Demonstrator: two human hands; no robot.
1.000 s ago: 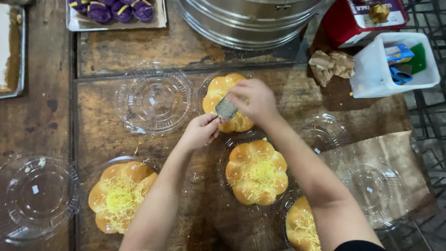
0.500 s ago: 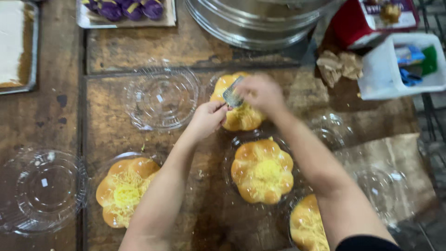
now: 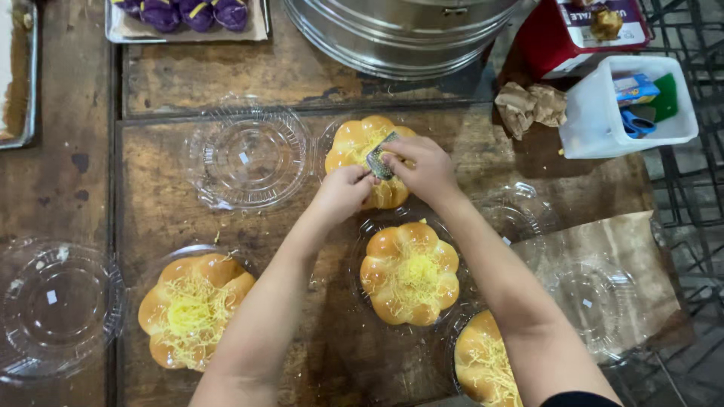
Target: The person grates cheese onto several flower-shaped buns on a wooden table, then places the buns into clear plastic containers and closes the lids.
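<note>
Four flower-shaped buns sit in clear plastic trays on the worn wooden table [image 3: 173, 173], and both hands are working over the far bun [image 3: 354, 147], the one nearest the big metal steamer [image 3: 400, 34]. The right hand [image 3: 422, 167] has its fingers closed around a small metal grater [image 3: 379, 156], holding it tilted just above the bun's top. The left hand [image 3: 341, 192] is curled shut right against the grater's lower edge, apparently pinching a piece of cheese, though the piece itself is hidden by the fingers and I cannot tell its size. A few yellow shreds already lie on this bun, far fewer than on the middle bun [image 3: 409, 273], the left bun [image 3: 192, 309] or the near bun [image 3: 486, 362], which each carry a full heap. To do this well, it seems best to keep the grater centred over the bun so shreds fall on the middle dip and not onto the tray or table, use short even strokes, and keep the fingertips back from the teeth as the cheese gets small. An open clear lid [image 3: 249, 154] lies just left of the bun, apart from it.
</note>
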